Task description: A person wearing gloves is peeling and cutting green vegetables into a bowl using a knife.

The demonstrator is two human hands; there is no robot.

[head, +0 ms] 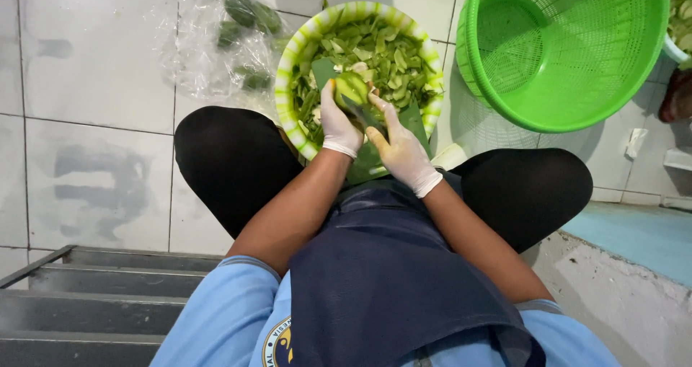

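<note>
A person in a light blue shirt and dark blue apron sits low over a white tiled floor, black-clad knees spread to either side. At upper right a bright green plastic colander basket stands tilted on the tiles, just beside a striped green-and-white bowl heaped with cut green peels and slices. A clear plastic bag holding several whole dark green fruits lies on the floor touching the bowl's left side. A green cutting board rests across the near rim of the bowl, between the knees. Both hands wear white gloves. The left hand reaches over the board, its fingers curled around a partly peeled green fruit held above the bowl's contents. The right hand grips a knife, fingers wrapped on the handle, the dark blade angled up against the fruit's lower side. Grey metal steps fill the lower left corner.
</note>
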